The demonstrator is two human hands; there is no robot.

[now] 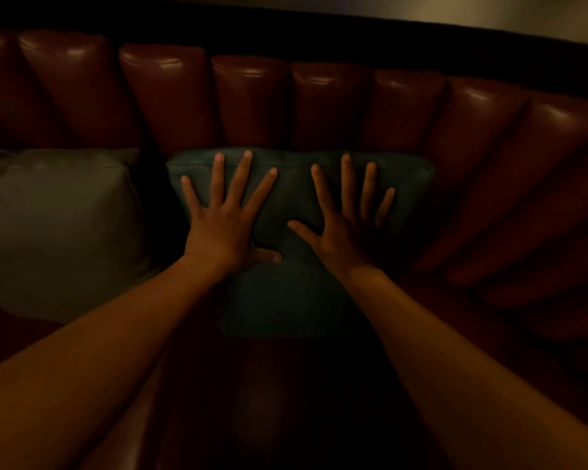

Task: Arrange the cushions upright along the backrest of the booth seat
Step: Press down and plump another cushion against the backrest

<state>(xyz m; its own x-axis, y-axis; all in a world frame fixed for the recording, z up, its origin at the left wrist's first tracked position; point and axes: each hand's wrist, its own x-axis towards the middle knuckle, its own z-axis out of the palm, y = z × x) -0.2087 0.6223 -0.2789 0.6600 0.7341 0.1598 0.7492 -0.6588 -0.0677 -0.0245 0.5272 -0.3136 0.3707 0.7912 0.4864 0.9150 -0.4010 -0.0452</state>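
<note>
**Cushions going up against the backrest: pressing the teal one into place**

Teal cushion [296, 205] is standing near the middle of the booth seat, its top edge leaning on the red padded backrest [252, 96], and I am flattening it there with both palms. My left hand [224, 225] is lying on its left half, my right hand [340, 232] on its right half. All my fingers [241, 178] are spreading wide and flat on the fabric; I am gripping nothing, only pushing. The left thumb is tucking under toward the cushion's middle, where the fabric is denting.

Just to the left, a paler cushion [62, 225] is already sitting upright against the backrest, a dark gap between the two.

I judge this to be the settling step for the second cushion. Next I am likely needing to ease the pressure off evenly, so it is not slumping forward, then check the right stretch of the seat, which is too dark to read.
</note>
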